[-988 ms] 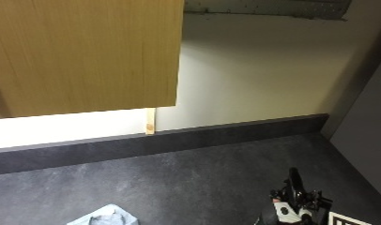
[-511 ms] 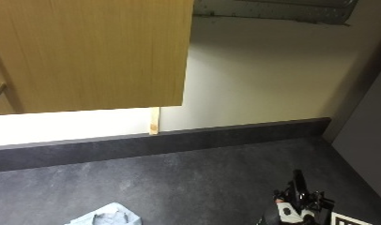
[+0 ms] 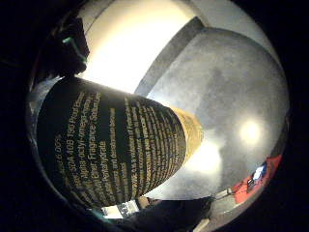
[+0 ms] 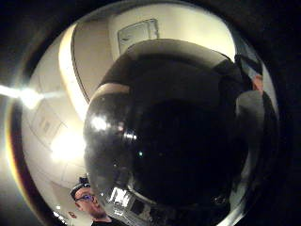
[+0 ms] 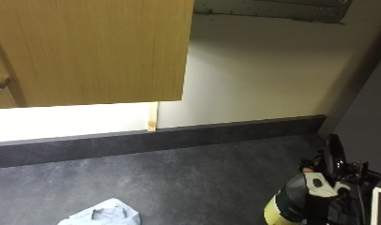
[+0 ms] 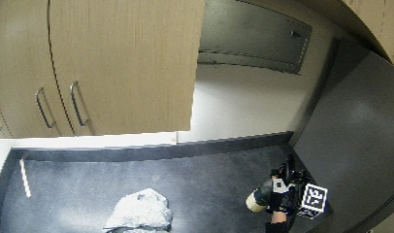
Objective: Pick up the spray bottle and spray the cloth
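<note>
Your gloved right hand is raised above the dark countertop, fingers curled round the spray bottle and grasping it by its body. The bottle lies tilted in your grip, its yellow end turned toward the cloth side, its dark printed label filling the little-finger palm view. The thumb-side palm view shows only the bottle's dark glossy surface close against your palm; how the nozzle points cannot be determined.

The cloth, crumpled and pale, lies on the countertop well apart from your hand, on its thumb side, with bare counter between. Beyond your hand runs the dark upstand at the foot of the white wall. A dark side panel stands close on the hand's outer side. A wooden wall cabinet hangs well above the counter.
</note>
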